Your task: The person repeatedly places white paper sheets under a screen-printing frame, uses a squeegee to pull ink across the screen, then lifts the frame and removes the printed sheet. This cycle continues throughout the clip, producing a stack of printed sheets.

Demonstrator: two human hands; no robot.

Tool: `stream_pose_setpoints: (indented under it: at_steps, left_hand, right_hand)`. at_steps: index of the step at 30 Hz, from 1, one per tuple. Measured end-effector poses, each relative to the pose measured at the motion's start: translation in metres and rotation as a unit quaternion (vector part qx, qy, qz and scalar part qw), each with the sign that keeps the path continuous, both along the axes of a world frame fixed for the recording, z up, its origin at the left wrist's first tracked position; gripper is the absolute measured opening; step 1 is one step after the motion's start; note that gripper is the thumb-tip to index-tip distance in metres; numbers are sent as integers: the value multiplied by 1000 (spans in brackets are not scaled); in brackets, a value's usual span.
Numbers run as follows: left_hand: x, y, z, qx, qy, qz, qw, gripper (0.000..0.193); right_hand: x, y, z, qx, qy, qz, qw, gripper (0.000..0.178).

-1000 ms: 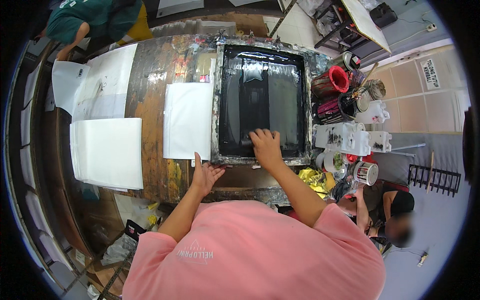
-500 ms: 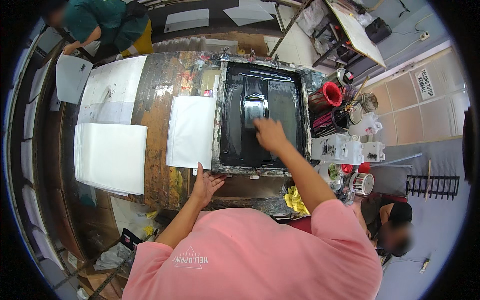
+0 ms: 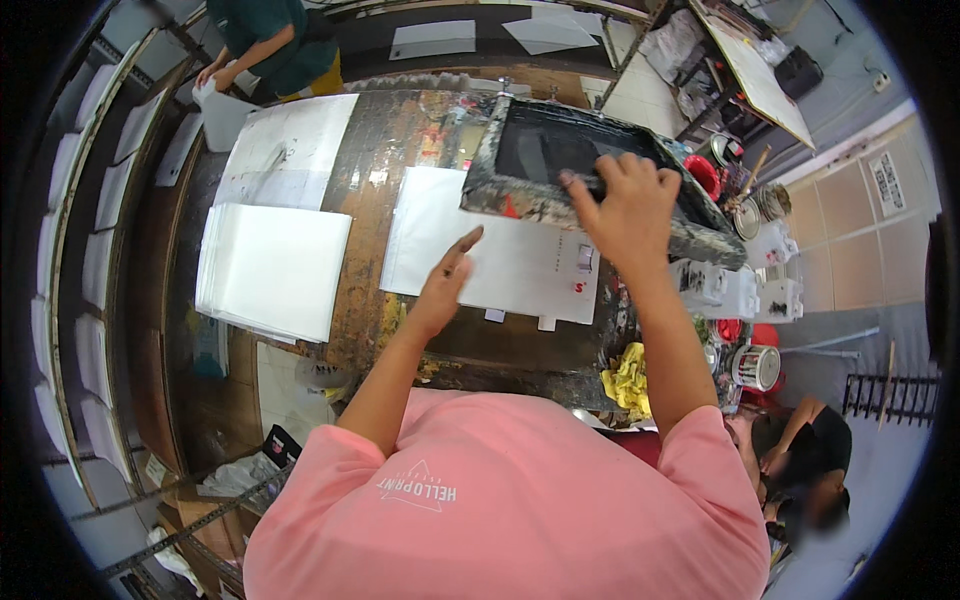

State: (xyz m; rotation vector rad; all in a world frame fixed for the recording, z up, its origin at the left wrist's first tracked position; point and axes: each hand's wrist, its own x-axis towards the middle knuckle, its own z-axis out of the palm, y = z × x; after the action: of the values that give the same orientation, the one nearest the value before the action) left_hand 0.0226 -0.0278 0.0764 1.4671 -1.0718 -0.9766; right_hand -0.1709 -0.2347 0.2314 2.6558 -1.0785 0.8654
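Observation:
A screen printing frame [image 3: 600, 224], its wood blotched with paint and its mesh coated in black ink, is tilted with its near side raised off the table. My right hand [image 3: 638, 215] grips that near rim, its fingers over the inner side. Under the frame lies a white sheet [image 3: 430, 225] bearing a small red mark and other small print near its right end; the frame hides its far right part. My left hand [image 3: 443, 288] is over the sheet's near left part, holding nothing, fingers stretched toward the frame. Dark smudges show on its fingers.
A stack of white sheets [image 3: 275, 270] lies on the paint-stained table [image 3: 365, 150] at left. Ink cans [image 3: 703, 175] and white plastic containers [image 3: 738, 290] crowd the right, by a crumpled yellow cloth [image 3: 627, 382]. A co-worker [image 3: 262, 45] handles a sheet at far left; another person sits at lower right.
The frame's near side has come up, uncovering the sheet beneath. My right hand has moved from inside the frame to its near rim. My left hand has risen over the sheet.

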Motion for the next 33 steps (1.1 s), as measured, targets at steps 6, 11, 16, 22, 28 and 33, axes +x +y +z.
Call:
stream_pose_setpoints:
  at_steps: [6, 11, 16, 22, 28, 33]
  left_hand:
    - [10, 65, -108, 313, -496, 57, 808, 101]
    - [7, 78, -131, 335, -535, 79, 771, 111]
    - [4, 67, -110, 312, -492, 79, 809, 117]
    - [0, 4, -28, 46, -486, 200, 850, 72]
    - [49, 20, -29, 80, -418, 333, 841, 64]
    - [122, 75, -41, 197, -415, 399, 794, 63]
  right_hand:
    - [17, -34, 34, 0, -5, -12, 1000, 49]
    - [23, -52, 53, 24, 5, -26, 999, 51]
    - [23, -48, 47, 32, -19, -14, 999, 53]
    - [19, -39, 38, 1, -40, -4, 999, 55]
    - [14, -30, 25, -20, -31, -2, 999, 60]
    - [11, -34, 17, -33, -46, 13, 998, 61]
